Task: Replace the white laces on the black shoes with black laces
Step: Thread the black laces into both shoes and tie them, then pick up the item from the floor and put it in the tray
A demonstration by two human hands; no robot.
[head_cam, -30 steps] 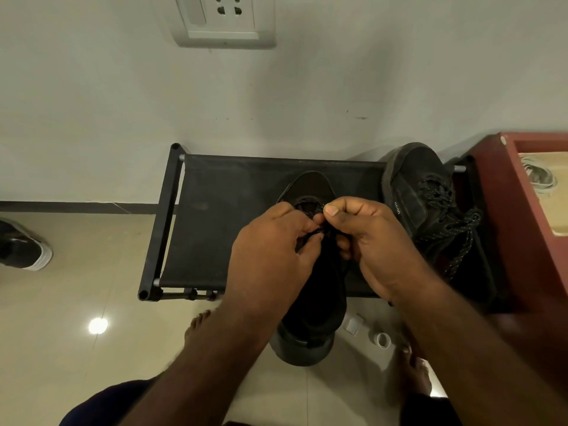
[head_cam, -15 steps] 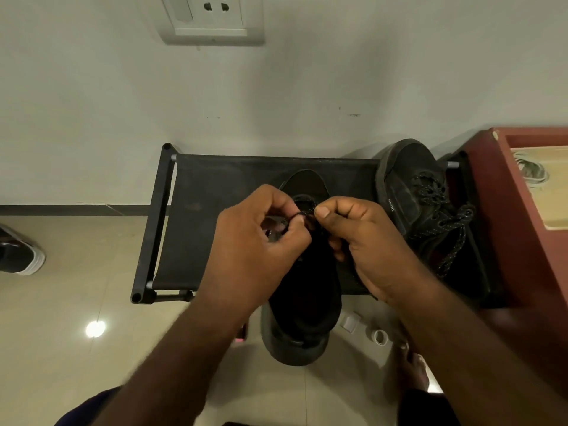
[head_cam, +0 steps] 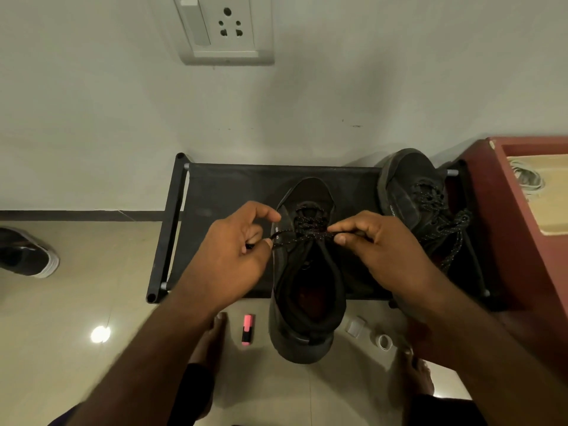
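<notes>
A black shoe [head_cam: 307,287] lies on the black fabric rack [head_cam: 233,192], toe toward the wall and heel hanging over the front edge. A black speckled lace [head_cam: 307,232] crosses its upper eyelets. My left hand [head_cam: 236,256] pinches one lace end to the left of the shoe. My right hand [head_cam: 381,250] pinches the other end on the right, and the lace runs taut between them. A second black shoe [head_cam: 408,192] with black laces [head_cam: 451,232] leans at the rack's right end. White laces [head_cam: 527,178] lie coiled on the red cabinet.
A red cabinet [head_cam: 491,210] stands against the rack's right side. On the floor lie a pink highlighter [head_cam: 247,329], a small white block [head_cam: 355,327] and a tape roll [head_cam: 384,342]. My bare feet flank them. Another shoe [head_cam: 27,256] sits far left. A wall socket [head_cam: 224,29] is above.
My hands have drawn apart from the middle of the shoe, pulling the two lace ends out sideways. The tongue and laced eyelets now show between them.
</notes>
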